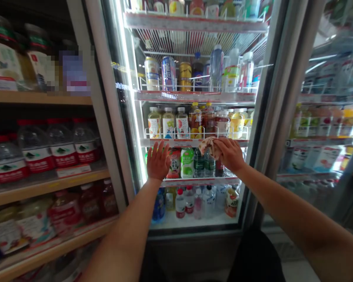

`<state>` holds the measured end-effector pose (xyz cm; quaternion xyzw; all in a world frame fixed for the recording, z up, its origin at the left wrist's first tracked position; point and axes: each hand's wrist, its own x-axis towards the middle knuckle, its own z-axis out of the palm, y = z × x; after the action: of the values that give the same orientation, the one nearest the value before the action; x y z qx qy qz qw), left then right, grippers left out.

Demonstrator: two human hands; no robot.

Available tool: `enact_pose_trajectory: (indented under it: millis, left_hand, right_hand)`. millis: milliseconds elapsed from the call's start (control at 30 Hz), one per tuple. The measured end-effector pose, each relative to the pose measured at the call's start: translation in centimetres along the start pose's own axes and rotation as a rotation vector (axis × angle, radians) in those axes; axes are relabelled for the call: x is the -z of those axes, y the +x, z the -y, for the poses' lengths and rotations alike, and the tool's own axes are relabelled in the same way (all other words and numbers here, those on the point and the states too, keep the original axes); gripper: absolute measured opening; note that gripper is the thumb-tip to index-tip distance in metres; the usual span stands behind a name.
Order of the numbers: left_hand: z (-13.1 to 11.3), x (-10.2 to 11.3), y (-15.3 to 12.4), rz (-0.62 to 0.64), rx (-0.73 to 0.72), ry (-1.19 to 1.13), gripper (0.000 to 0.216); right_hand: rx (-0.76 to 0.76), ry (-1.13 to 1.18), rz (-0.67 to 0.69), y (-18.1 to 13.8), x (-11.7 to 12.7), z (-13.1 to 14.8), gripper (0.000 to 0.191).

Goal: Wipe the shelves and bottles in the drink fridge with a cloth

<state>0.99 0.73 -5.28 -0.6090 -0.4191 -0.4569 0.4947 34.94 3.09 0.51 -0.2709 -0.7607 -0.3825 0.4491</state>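
My left hand (158,161) is raised, palm forward and fingers stretched out, at the glass door (176,199) of a lit drinks fridge. Whether its palm touches the glass, I cannot tell. In my right hand (231,153) is a crumpled, pinkish patterned cloth (209,148), held up against or just before the same glass. Behind the hands, through the door, show a green-labelled bottle (187,162) and a red-labelled drink (174,163). My right hand and the cloth partly cover a dark red bottle (219,168).
Shelves of bottles and cans fill the fridge, with a white shelf edge (191,143) at hand height. On the left stands an open wooden shelf (47,192) with red-capped water bottles (35,150). A metal door frame (275,113) and another glass-fronted fridge (317,141) are on the right.
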Motion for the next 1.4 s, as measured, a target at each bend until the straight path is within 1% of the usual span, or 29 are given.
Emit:
enact_pose_trajectory:
  millis: [67, 133, 333, 500, 733, 833, 1000, 1267, 1400]
  left_hand:
    - [0.0, 0.0, 0.0, 0.004, 0.007, -0.020, 0.059]
    - [0.0, 0.0, 0.1, 0.000, 0.006, -0.024, 0.060]
    - [-0.1, 0.1, 0.1, -0.015, 0.000, 0.000, 0.058]
    - [0.0, 0.0, 0.0, 0.007, 0.012, -0.012, 0.058]
    - [0.0, 0.0, 0.0, 0.036, 0.034, -0.032, 0.057]
    - [0.1, -0.1, -0.1, 0.024, 0.028, -0.033, 0.058]
    - [0.2, -0.2, -0.2, 0.034, 0.040, -0.052, 0.057]
    - [0.0, 0.0, 0.0, 0.011, 0.012, -0.009, 0.059]
    - [0.1, 0.0, -0.1, 0.015, 0.018, -0.043, 0.059]
  right_hand:
    - [-0.027, 0.013, -0.018, -0.7, 0.0, -0.3, 0.040]
    - [-0.011, 0.021, -0.019, -1.4, -0.1, -0.3, 0.042]
    - [0.014, 0.020, 0.000, -2.2, -0.3, -0.3, 0.038]
    - [0.028, 0.038, -0.009, -2.7, -0.5, 0.0, 0.037]
    - [0.015, 0.075, 0.044, -4.0, -1.2, 0.7, 0.043]
    - [0.020, 0.081, 0.044, -4.0, -1.2, 0.7, 0.042]
    - [-0.003, 0.102, 0.085, -3.8, -1.0, 1.1, 0.041]
    - [0.084, 0.095, 0.091, -3.3, -0.6, 2.3, 0.032]
    - [0.044, 0.095, 0.073, -2.4, -0.7, 2.2, 0.032]
